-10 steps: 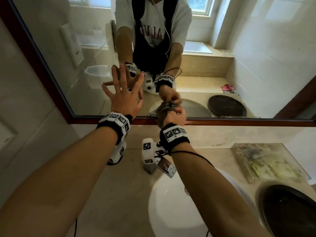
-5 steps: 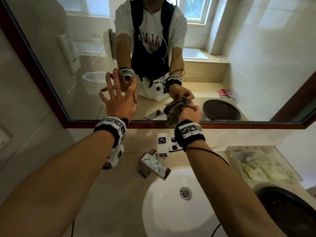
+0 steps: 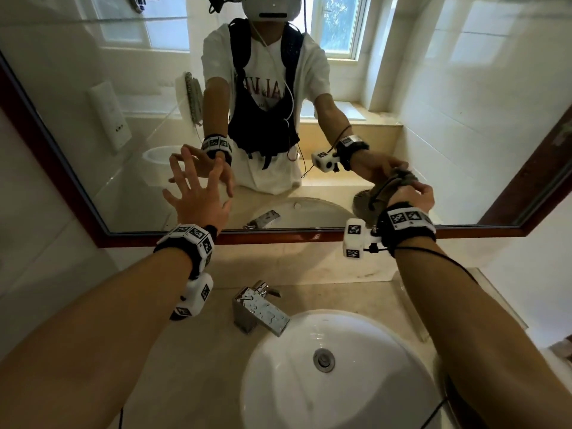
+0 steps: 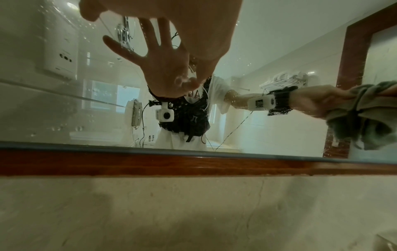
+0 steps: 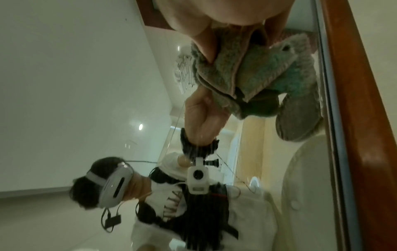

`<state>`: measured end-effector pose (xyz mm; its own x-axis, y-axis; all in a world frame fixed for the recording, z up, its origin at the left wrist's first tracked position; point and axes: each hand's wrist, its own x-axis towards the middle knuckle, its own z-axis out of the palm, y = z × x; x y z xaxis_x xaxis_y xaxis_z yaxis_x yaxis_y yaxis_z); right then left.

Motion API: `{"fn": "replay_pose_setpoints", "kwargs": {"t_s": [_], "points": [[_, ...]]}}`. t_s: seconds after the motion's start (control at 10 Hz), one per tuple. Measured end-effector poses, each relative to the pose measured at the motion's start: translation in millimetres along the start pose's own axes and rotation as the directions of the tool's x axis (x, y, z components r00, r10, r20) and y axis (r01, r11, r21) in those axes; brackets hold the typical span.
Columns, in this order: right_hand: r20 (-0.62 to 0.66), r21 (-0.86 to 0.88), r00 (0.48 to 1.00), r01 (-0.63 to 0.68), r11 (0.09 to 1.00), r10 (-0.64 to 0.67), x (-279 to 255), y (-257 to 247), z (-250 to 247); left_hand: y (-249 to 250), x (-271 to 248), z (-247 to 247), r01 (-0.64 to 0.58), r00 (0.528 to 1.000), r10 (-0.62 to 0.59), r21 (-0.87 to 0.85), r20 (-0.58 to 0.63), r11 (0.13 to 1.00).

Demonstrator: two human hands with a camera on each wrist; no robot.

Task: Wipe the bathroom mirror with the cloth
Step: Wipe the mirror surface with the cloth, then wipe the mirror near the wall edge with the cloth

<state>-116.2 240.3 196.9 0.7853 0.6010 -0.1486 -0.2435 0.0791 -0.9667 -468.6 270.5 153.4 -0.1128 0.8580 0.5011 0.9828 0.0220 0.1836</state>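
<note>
The bathroom mirror hangs above the counter in a dark wooden frame. My right hand grips a bunched grey-green cloth and presses it on the glass near the lower right corner. The right wrist view shows the cloth folded under my fingers, meeting its reflection. My left hand is spread with straight fingers on the lower left part of the glass and holds nothing. From the left wrist view, my left hand meets its reflection and water specks dot the mirror.
A chrome faucet and a round white sink sit directly below my arms on the beige counter. The mirror's frame rises at the right. Wrist cameras and a cable hang from my wrists.
My right hand has slid the cloth to the right along the lower part of the mirror. The left hand has stayed spread on the glass. My view has tilted upward.
</note>
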Motion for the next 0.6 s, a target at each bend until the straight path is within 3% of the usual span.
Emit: {"fn": "replay_pose_setpoints", "kwargs": {"t_s": [0.2, 0.4, 0.6], "points": [[-0.002, -0.067, 1.000, -0.020, 0.998, 0.020, -33, 45, 50, -2, 0, -5, 0.006, 1.000, -0.006, 0.031, 0.024, 1.000], [0.218, -0.012, 0.970, -0.102, 0.995, 0.102, -111, 87, 94, -10, -2, -10, -0.027, 0.999, 0.027, -0.020, 0.021, 0.999], [0.395, 0.033, 0.909, -0.162, 0.986, 0.136, -161, 107, 117, -22, -6, -22, -0.161, 0.987, 0.161, -0.088, -0.007, 0.983]]}}
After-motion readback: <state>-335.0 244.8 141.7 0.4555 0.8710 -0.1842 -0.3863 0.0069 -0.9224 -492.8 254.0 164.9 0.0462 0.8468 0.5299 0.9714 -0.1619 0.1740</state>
